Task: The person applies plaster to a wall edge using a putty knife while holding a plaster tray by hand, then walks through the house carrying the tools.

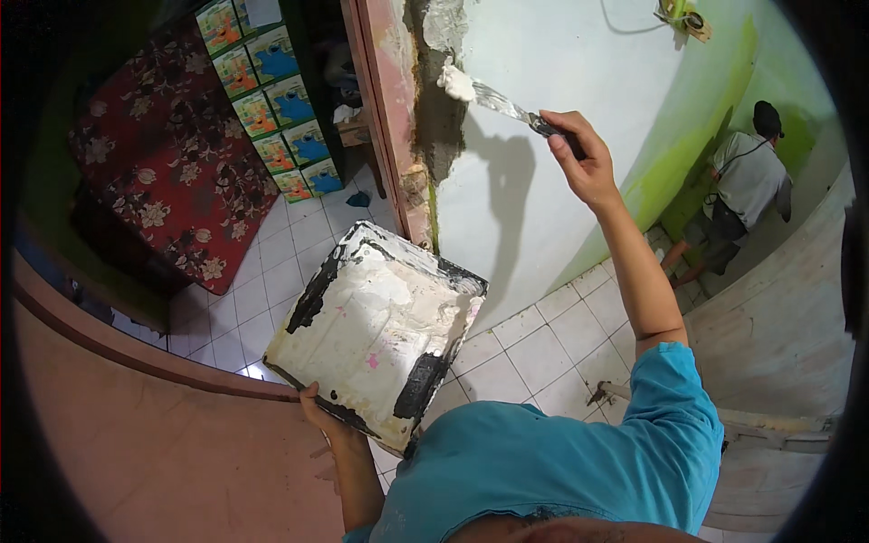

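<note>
My right hand (584, 161) is closed round the dark handle of a putty knife (502, 104), raised to the wall. A lump of white putty (456, 83) sits on the blade's tip, in front of the rough, bare strip (441, 136) beside the door frame. I cannot tell whether the putty touches the wall. Low on the left, my left hand (319, 409) grips the near edge of a square paint tray (348, 335); most of its fingers are hidden beneath. Black patches and dried white smears cover the tray, with putty (385, 285) spread inside it.
A pinkish door frame (389, 118) stands left of the wall (552, 54). Through it are a red flowered mattress (172, 136) and stacked printed boxes (276, 100). Another person (747, 185) bends at the far right. A hammer-like tool (611, 391) is near the tiled floor (543, 348).
</note>
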`<action>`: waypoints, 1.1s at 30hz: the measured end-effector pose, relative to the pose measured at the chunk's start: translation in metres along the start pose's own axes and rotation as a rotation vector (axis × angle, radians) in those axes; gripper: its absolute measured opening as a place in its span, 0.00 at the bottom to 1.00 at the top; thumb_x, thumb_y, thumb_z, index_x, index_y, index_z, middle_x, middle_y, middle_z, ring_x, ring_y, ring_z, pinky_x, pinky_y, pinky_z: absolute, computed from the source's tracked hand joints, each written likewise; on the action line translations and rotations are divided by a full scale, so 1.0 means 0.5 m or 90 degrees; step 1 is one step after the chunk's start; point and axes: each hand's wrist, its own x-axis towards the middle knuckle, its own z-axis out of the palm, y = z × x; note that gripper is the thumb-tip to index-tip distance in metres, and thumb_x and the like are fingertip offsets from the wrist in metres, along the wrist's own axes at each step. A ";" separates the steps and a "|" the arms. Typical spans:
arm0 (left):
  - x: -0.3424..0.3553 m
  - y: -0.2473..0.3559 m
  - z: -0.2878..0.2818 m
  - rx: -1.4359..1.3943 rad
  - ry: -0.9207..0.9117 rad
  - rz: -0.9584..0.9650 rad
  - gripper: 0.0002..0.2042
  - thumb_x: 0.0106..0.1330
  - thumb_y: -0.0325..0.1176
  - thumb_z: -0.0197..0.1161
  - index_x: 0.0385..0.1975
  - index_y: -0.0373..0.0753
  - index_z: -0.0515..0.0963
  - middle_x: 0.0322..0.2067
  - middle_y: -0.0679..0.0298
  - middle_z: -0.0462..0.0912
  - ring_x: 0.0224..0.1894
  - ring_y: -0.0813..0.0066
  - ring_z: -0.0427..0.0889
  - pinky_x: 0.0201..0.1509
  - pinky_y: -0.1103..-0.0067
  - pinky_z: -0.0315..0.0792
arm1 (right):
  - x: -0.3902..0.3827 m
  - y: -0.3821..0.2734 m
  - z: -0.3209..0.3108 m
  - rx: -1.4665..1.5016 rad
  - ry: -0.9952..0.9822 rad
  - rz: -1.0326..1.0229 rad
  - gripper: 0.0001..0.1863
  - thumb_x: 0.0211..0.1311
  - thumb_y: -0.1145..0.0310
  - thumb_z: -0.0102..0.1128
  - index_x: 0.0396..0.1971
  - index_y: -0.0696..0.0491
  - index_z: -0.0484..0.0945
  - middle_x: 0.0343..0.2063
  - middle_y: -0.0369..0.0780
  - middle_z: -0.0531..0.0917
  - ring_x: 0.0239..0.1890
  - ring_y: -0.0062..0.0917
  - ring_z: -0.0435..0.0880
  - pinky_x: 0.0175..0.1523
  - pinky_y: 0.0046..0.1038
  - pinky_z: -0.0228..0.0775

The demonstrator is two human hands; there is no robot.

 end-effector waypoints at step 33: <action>0.005 -0.004 0.038 0.000 0.008 0.007 0.35 0.55 0.42 0.58 0.65 0.34 0.65 0.57 0.50 0.75 0.58 0.51 0.77 0.60 0.61 0.75 | 0.180 0.027 -0.084 -0.411 -0.076 -0.320 0.25 0.58 0.81 0.68 0.55 0.42 0.85 0.42 0.36 0.79 0.46 0.30 0.77 0.52 0.31 0.72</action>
